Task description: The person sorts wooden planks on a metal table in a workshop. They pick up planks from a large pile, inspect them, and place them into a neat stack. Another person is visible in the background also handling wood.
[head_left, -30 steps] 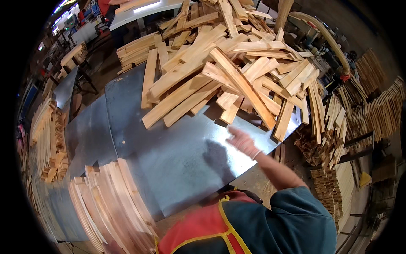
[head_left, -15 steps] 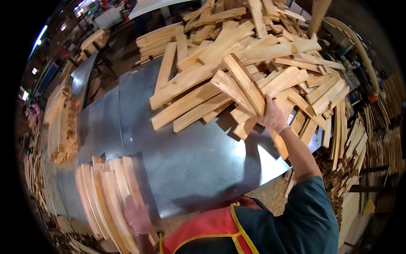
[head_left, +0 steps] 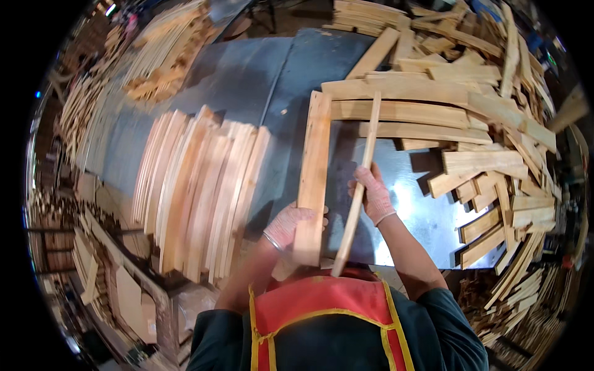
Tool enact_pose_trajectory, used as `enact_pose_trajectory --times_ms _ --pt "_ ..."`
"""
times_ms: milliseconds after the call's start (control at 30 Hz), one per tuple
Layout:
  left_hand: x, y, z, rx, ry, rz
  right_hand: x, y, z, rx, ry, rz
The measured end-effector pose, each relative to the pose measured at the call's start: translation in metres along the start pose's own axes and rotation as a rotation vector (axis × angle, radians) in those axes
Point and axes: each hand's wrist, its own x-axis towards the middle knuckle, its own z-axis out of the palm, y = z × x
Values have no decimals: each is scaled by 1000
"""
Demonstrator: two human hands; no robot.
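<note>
My gloved left hand (head_left: 288, 224) is closed round the lower part of a flat wooden board (head_left: 315, 167), which stands lengthwise in front of me with its broad face showing. My gloved right hand (head_left: 374, 195) grips a second wooden piece, a board turned narrow edge up (head_left: 369, 142), leaning slightly to the right at its far end. The two pieces are apart, side by side above the metal table (head_left: 247, 71). Left of my left hand lies a row of boards (head_left: 201, 191), packed side by side.
A jumbled heap of boards (head_left: 482, 164) covers the table's right side. Another stack of strips (head_left: 164, 49) lies at the far left. More wood pieces (head_left: 523, 315) are piled below the table at the right, and a wooden frame (head_left: 164, 321) stands at the lower left.
My right hand has come back from the heap with a board. My left hand has left the row and now holds a board too. The view has swung left.
</note>
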Motion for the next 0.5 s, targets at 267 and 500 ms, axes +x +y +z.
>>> enact_pose_trajectory --times_ms 267,500 --pt "-78 24 -74 97 160 190 -13 49 7 -114 -107 42" --pt "-74 32 -33 1180 691 131 -29 124 2 -27 -190 154"
